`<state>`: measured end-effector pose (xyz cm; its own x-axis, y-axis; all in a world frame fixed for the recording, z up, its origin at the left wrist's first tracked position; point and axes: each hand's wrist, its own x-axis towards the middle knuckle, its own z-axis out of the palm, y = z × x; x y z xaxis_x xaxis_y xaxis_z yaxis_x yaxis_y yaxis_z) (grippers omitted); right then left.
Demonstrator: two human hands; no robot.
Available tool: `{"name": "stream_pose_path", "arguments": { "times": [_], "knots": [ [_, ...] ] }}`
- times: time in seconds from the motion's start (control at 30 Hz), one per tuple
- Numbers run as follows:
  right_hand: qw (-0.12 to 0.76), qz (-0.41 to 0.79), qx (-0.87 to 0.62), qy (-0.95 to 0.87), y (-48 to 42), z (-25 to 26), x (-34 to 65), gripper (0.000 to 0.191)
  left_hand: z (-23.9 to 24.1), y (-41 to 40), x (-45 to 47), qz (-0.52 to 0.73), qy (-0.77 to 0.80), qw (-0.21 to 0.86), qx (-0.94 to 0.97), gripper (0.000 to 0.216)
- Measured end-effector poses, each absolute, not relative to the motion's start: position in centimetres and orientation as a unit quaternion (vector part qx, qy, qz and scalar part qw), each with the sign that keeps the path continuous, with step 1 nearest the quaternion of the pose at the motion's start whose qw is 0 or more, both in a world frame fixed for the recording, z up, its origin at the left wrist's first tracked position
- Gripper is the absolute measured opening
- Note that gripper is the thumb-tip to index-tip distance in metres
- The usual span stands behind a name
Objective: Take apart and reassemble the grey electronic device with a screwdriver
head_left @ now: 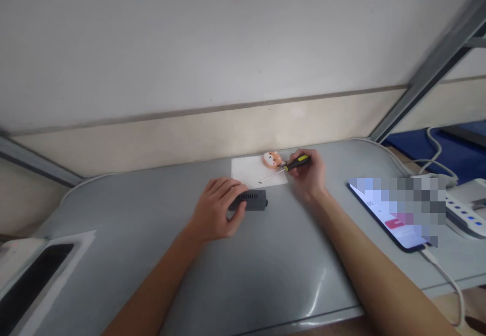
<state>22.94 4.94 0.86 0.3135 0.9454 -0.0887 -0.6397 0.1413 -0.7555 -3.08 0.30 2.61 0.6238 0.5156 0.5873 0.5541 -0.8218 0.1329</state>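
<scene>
My left hand [220, 207] is closed around the left end of a dark grey box [256, 200] with a row of slots on top, which rests on the grey tabletop. A small knob sticks out of the box's right end. In my right hand [311, 174] is a screwdriver [298, 162] with a black and yellow-green handle. Its thin shaft points left and down, the tip over a white sheet of paper [246, 169]. Something small and dark, perhaps a screw, shows at the tip. An orange and white animal-face object [272, 159] lies on the paper beside the shaft.
On the right lies a phone [387, 214] with a lit screen and a white cable [444, 270]. A white power strip [465, 212] stands beyond it. At the lower left are a black phone-like slab [38, 275] and white sheets. A wall [212, 143] closes off the back.
</scene>
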Motion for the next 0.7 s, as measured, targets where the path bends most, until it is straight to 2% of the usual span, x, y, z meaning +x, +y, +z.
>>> {"name": "stream_pose_path", "arguments": {
  "times": [0.37,0.7],
  "knots": [
    [0.704,0.561,-0.364,-0.24,4.7,0.7,22.4,0.019,1.5,-0.6,-1.0,-0.331,-0.316,0.075,-0.886,0.029],
    [0.701,0.566,-0.373,-0.221,5.1,0.5,22.5,0.018,1.2,-0.5,-0.8,-0.324,-0.304,0.106,-0.89,0.025]
  ]
}}
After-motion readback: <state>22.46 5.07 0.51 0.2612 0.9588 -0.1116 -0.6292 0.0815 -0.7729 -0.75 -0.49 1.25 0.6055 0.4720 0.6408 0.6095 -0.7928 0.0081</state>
